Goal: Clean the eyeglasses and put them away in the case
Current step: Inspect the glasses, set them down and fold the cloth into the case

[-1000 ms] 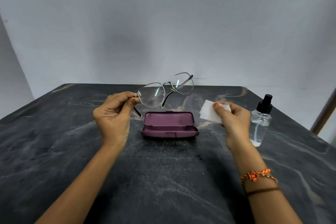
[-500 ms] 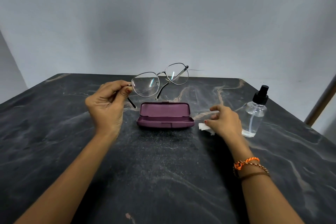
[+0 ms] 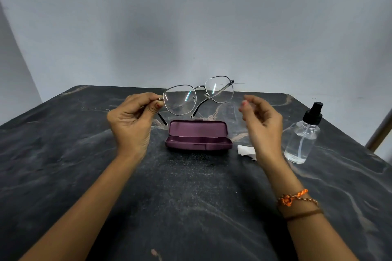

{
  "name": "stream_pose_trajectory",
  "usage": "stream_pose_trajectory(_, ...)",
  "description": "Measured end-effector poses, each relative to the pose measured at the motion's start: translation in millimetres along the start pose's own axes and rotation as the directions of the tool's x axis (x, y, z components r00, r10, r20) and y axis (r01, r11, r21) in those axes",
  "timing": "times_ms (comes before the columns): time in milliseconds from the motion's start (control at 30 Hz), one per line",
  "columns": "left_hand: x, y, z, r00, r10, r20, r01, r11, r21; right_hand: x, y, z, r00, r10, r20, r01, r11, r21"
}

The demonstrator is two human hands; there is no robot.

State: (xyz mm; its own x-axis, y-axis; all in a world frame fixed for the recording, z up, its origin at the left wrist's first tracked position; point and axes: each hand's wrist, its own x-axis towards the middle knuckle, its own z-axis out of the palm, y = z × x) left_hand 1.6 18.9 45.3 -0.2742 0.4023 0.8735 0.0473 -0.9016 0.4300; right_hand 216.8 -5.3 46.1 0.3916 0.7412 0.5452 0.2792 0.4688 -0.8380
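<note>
Above open case (image 3: 198, 135), eyeglasses (image 3: 198, 96) were held aloft, pinched at hinge by left hand (image 3: 131, 121); long axis ran left-right. Right hand (image 3: 262, 121) was raised, loosely curled, empty, nearer free lens. Wipe (image 3: 246, 151) lay beside case.

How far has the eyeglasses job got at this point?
Wiping looks finished: the white cloth lies on the table beside the open case. In hand: the left hand pinches the eyeglasses above the case; the right hand is empty. Left: folding the temples, placing the glasses inside, closing the lid.
</note>
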Motion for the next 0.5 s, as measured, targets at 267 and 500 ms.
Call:
stream_pose_trajectory(267,-2.4,10.2,2.5,0.972,0.169,0.164,-0.193,0.971,0.144,0.7,-16.0,2.7,0.968,0.214,0.129,-0.250,0.811,0.529)
stream_pose_trajectory(500,-1.2,10.9,-1.6,0.940,0.243,0.238,-0.292,0.937,0.195,-0.6,-17.3,4.2,0.969,0.198,0.150,-0.248,0.786,0.567)
